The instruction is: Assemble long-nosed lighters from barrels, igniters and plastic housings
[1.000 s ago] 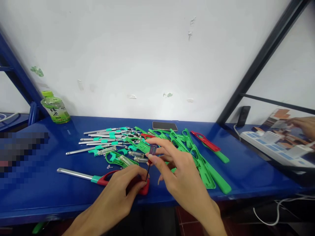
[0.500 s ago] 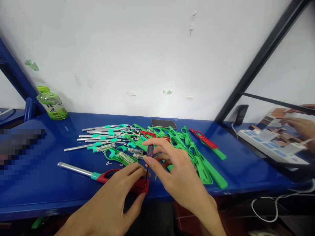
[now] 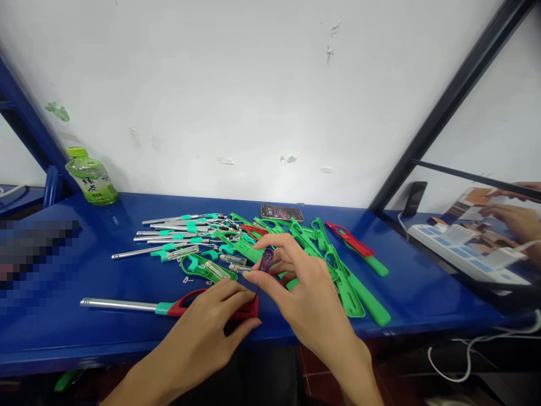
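Observation:
Near the table's front edge lies a red long-necked lighter (image 3: 247, 310) with a metal tube and a teal collar. My left hand (image 3: 207, 324) is closed around its red handle, thumb on the near side. A small screwdriver with a purple handle (image 3: 266, 260) is pinched between the thumb and fingers of my right hand (image 3: 302, 287). Its thin shaft slants down to the end of the red handle; the exact tip is hard to make out. Beyond my hands are metal lighter tubes (image 3: 169, 233) with teal parts, clear fuel tanks (image 3: 216, 270) and green handle shells (image 3: 350, 293).
A phone (image 3: 281, 212) with a lit screen lies by the wall. A green drink bottle (image 3: 92, 179) stands at the back left. Red and green shells (image 3: 355, 242) lie to the right. A white power strip (image 3: 465, 259) and another person's hand (image 3: 518, 217) show beyond the frame.
The lighter has turned slightly, its tube now lying more level and farther left. The screwdriver has tilted, its handle moving right. The phone screen has lit up.

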A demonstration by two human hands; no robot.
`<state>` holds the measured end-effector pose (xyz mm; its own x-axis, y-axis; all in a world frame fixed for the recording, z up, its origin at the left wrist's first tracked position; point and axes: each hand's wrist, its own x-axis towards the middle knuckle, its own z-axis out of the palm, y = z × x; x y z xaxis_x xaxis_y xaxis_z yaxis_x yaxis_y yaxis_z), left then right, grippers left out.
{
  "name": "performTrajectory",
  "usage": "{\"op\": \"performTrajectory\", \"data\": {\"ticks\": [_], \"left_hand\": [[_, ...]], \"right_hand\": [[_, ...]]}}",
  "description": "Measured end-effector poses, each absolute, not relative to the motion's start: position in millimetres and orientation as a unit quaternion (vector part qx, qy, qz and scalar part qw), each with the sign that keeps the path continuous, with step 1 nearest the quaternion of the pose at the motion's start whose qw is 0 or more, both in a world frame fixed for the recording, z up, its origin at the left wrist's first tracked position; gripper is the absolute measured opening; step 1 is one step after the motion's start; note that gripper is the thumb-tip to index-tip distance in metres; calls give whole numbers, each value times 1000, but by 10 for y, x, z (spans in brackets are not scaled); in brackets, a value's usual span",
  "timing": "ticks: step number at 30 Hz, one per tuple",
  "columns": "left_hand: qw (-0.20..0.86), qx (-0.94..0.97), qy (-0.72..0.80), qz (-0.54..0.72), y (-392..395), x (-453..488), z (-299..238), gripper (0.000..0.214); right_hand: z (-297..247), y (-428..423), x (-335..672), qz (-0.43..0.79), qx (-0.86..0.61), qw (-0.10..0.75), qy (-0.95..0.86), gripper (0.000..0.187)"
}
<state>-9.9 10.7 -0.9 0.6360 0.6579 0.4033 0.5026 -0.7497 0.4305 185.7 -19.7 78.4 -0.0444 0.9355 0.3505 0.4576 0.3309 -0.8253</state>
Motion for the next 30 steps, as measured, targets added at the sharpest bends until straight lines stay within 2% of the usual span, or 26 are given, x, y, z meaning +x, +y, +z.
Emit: {"op": "performTrajectory", "data": {"ticks": [5,12,17,20,24,30], "left_hand": [[116,894,307,305,136,-54,-56,15],[105,895,319,294,77,-23,-3,21],[111,896,311,298,62,-17,23,18],[111,896,305,303,72,-16,10,17],[106,895,308,306,80,-23,-9,15],[94,896,309,304,67,-30,-12,13]], "right_hand": [[817,-240,1851,239,-516,475,-672,23],[820,-239,1829,220,-495,539,-645,16],[832,-303,1875,126,-530,500,-673,28],[866,-336,1911,135,-525,483,-688,33],[865,-301,1894,106,-534,487,-683,21],[857,-312,1850,116,-489,487,-715,37]]}}
